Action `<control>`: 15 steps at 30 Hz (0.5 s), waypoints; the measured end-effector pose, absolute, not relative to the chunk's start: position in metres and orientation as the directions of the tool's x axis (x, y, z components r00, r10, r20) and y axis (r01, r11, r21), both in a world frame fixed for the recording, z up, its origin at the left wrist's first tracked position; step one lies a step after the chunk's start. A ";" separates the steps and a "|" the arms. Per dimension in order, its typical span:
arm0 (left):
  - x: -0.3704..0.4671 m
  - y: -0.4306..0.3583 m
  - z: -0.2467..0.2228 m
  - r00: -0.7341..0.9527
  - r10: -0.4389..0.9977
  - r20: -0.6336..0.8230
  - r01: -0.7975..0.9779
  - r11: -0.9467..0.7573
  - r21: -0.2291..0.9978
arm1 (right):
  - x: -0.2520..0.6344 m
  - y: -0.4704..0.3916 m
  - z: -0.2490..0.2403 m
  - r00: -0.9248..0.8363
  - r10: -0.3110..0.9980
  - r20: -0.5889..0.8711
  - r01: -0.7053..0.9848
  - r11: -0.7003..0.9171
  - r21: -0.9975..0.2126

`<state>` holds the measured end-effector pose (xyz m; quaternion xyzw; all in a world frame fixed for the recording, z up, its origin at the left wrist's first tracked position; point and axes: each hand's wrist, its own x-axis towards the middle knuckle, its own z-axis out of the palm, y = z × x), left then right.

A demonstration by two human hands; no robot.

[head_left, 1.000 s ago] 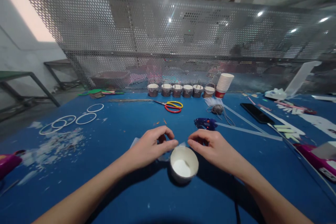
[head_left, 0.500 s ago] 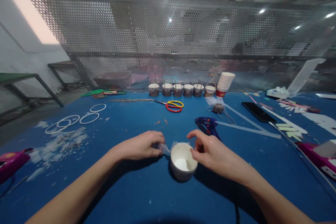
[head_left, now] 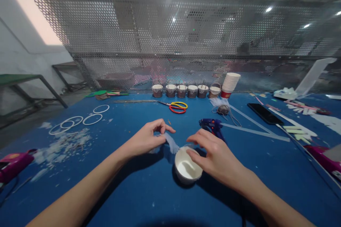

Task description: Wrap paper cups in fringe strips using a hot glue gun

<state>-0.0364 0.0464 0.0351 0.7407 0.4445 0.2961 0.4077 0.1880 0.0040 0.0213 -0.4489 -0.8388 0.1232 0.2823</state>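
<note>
A paper cup (head_left: 188, 175) with a white inside stands upright on the blue table, low in the middle of the view. My left hand (head_left: 150, 136) pinches one end of a pleated translucent ribbon (head_left: 172, 143), which runs down to the cup's far rim. My right hand (head_left: 210, 150) is at the cup's right side, its thumb over the rim and its fingers curved above the far edge. Whether those fingertips press on the ribbon is hard to see. Behind the right hand lies a blue glue gun (head_left: 211, 124).
Scissors (head_left: 178, 107) lie ahead, before a row of decorated cups (head_left: 181, 91) and a cup stack (head_left: 230, 83). White rings (head_left: 92, 119) and scraps (head_left: 64, 145) are left; a phone (head_left: 263, 113) and a magenta glue gun (head_left: 323, 159) are right.
My left hand has risen off the table and lifts the ribbon's end. My right hand has shifted left, with its fingers now reaching over the cup's far rim.
</note>
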 end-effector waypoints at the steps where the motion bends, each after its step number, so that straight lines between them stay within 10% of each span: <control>1: -0.035 0.046 0.033 0.430 0.899 0.083 0.389 -0.267 0.882 | 0.187 0.005 0.019 -0.463 0.798 0.386 0.648 0.602 -0.466; 15: -0.035 0.041 0.041 0.600 0.799 -0.034 0.592 -0.414 0.692 | 0.185 0.013 0.013 -0.442 0.837 0.323 0.565 0.539 -0.625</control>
